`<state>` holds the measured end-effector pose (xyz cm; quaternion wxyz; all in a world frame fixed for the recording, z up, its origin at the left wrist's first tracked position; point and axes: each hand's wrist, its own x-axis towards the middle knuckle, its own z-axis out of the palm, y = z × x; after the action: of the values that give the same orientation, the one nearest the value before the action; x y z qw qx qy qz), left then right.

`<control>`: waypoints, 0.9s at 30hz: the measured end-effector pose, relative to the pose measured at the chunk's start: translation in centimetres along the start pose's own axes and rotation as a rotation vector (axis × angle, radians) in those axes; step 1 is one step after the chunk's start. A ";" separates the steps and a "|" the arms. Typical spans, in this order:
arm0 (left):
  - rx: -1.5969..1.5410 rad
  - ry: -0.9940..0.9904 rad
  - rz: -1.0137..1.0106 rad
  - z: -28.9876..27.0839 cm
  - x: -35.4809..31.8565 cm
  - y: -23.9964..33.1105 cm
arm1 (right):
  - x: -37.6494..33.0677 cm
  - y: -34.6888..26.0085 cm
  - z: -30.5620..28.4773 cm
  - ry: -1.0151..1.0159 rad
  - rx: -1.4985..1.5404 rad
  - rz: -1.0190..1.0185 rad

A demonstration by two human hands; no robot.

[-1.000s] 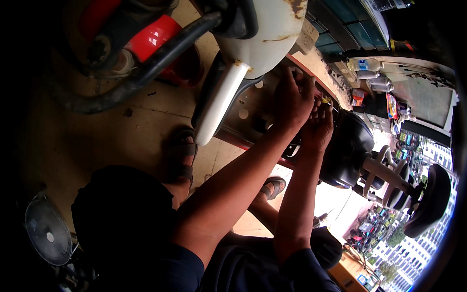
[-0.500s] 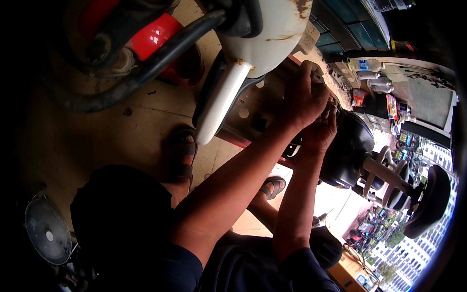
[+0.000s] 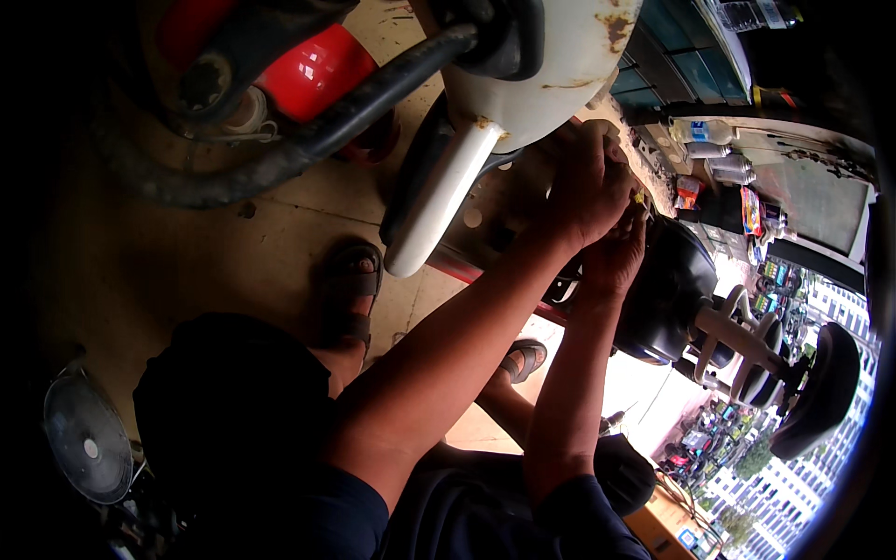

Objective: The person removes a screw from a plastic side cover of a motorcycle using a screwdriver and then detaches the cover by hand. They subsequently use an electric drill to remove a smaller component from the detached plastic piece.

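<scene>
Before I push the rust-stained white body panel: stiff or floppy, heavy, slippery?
Probably stiff: the rust-stained white body panel holds a smooth curve without visible sagging. Perhaps heavy for its size, since the brown rust streaks hint at metal, though I can't confirm it. Its narrow white tongue may be a bit slippery, given the smooth, bright surface.

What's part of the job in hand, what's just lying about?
Likely the job:
- left hand, right hand
- small yellow piece between them, hold unclear
- white, rust-stained curved panel nearby

Lying about:
- round grey fan
- orange cardboard box
- pale plastic bottle
</scene>
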<state>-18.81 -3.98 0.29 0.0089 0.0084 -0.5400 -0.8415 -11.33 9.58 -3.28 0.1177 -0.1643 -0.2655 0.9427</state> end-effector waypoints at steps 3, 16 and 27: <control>0.052 -0.013 0.035 0.0 0.3 0.0 | 0.0 0.2 0.5 0.003 0.020 0.008; 0.117 0.042 0.080 -0.4 -0.4 1.5 | 0.4 1.4 3.1 0.216 0.030 -0.034; 0.166 0.091 0.144 -0.3 -0.7 0.6 | 0.5 1.2 3.0 0.175 -0.019 -0.029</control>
<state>-18.05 -4.50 0.75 0.0931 0.0081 -0.6060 -0.7900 -13.08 7.38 -1.61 0.1526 -0.2433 -0.2653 0.9204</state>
